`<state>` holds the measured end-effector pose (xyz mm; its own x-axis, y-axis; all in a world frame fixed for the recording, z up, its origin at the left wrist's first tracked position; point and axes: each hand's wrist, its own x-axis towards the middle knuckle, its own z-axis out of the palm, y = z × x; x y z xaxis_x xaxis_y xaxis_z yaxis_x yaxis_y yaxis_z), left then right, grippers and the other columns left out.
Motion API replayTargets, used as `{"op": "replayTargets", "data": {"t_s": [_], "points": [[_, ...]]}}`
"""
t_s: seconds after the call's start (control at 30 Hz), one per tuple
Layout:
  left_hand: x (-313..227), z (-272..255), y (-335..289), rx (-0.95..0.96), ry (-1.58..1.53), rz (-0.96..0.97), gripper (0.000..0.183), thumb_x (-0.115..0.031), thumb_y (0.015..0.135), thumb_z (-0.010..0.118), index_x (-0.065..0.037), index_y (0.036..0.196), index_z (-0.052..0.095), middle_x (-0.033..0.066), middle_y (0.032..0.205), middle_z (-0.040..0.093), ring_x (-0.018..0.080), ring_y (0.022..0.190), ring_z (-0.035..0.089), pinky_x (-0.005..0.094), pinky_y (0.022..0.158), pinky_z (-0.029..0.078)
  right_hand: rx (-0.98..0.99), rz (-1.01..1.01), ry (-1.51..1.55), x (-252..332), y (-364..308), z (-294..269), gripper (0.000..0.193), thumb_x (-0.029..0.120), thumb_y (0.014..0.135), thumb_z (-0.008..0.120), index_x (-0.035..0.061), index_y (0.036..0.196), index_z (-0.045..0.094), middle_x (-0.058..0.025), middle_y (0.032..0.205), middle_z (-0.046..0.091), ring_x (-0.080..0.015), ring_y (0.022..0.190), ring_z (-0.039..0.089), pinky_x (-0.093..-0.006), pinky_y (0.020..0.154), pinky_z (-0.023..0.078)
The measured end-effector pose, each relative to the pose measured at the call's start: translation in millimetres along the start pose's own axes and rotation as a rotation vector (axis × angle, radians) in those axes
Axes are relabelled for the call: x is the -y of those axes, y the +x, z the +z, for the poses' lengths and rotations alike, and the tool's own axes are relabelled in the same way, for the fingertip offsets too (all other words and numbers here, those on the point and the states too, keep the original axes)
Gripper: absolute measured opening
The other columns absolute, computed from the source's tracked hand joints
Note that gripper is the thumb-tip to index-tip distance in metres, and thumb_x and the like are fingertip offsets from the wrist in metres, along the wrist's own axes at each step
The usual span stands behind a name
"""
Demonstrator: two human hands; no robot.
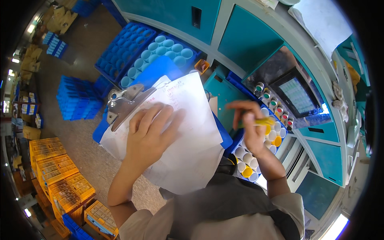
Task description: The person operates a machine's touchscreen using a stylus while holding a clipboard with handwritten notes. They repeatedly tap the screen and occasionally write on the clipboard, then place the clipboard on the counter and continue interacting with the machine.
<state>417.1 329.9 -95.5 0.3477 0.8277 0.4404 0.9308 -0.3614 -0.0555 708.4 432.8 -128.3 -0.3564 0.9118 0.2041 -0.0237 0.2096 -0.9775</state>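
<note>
In front of me is a blue clipboard (162,68) with a metal clip (127,105) at its upper left. Loose white sheets with handwriting (188,148) lie on it and curl over its lower edge. My left hand (150,132) rests palm down on the sheets, fingers spread and slightly blurred. To the right of the clipboard, my right hand (252,124) is raised, its fingers closed round a slim yellow pen-like thing (264,121). Motion smears the hand and that thing, so its exact kind is unclear.
Beyond the clipboard stand blue crates of light blue cups (160,51). A crate of white and yellow cups (250,162) is below my right hand. A teal machine with a screen (298,93) rises at right. Stacked blue crates (78,98) and orange crates (60,170) stand left.
</note>
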Motion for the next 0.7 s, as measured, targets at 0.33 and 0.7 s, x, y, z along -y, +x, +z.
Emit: {"op": "replayTargets", "data": {"t_s": [0.33, 0.7], "points": [[1.1, 1.6, 3.0, -0.005, -0.074, -0.074, 0.040, -0.029, 0.089, 0.083, -0.024, 0.129, 0.078, 0.0056, 0.153, 0.061, 0.0304, 0.146, 0.051, 0.0475, 0.116, 0.045, 0.201, -0.341, -0.063, 21.9, 41.8, 63.1, 0.037, 0.038, 0.106, 0.068, 0.0005, 0.108, 0.067, -0.0119, 0.092, 0.076, -0.0165, 0.078, 0.075, -0.0291, 0.070, 0.059], [0.7, 0.0, -3.1, -0.037, -0.098, -0.104, 0.033, -0.026, 0.086, 0.082, -0.024, 0.119, 0.081, 0.0037, 0.152, 0.063, 0.0299, 0.145, 0.053, 0.0464, 0.113, 0.047, 0.029, -0.564, -0.137, -7.7, 53.4, 97.7, 0.028, 0.003, 0.086, 0.084, 0.0084, 0.087, 0.057, -0.0048, 0.074, 0.066, -0.0131, 0.058, 0.060, -0.0252, 0.054, 0.045]]}}
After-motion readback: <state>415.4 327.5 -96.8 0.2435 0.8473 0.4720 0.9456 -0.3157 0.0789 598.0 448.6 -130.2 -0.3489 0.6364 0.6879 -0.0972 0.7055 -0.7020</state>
